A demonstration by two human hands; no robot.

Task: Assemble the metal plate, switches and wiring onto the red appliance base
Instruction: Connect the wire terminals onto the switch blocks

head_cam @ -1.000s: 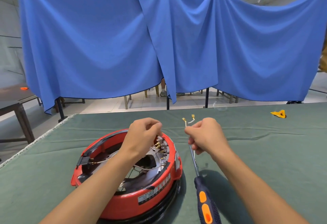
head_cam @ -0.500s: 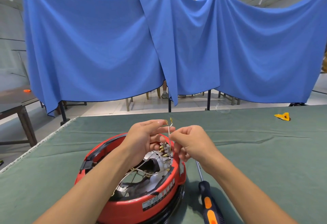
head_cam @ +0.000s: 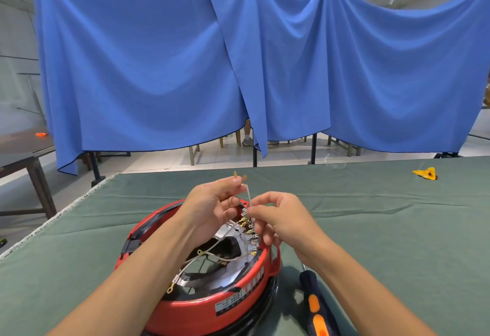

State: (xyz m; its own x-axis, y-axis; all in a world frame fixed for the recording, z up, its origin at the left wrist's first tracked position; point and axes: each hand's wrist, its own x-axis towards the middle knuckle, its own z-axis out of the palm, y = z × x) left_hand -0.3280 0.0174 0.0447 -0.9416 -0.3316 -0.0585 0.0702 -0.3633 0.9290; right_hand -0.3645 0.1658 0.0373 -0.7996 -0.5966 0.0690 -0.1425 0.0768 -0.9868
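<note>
While both hands work above the red base (head_cam: 212,301), the head view shows that base sitting on the green counter (head_cam: 384,243), near its front edge. Left hand (head_cam: 212,211) is raised over the base's far rim, its thumb and forefinger pinching the top of a thin white wire (head_cam: 248,196) with brass terminals at the tip. Right hand (head_cam: 281,219) pinches the same wire lower down, the remaining fingers (head_cam: 267,235) curled. Inside the base lie a metal plate (head_cam: 233,232), a row of brass-tabbed switches (head_cam: 250,232) along the right rim, and loose white leads. A screwdriver (head_cam: 315,304) lies on the counter just right of the base. A yellow object (head_cam: 425,173) sits well apart, far right. Blue cloth (head_cam: 159,70) hangs behind.
</note>
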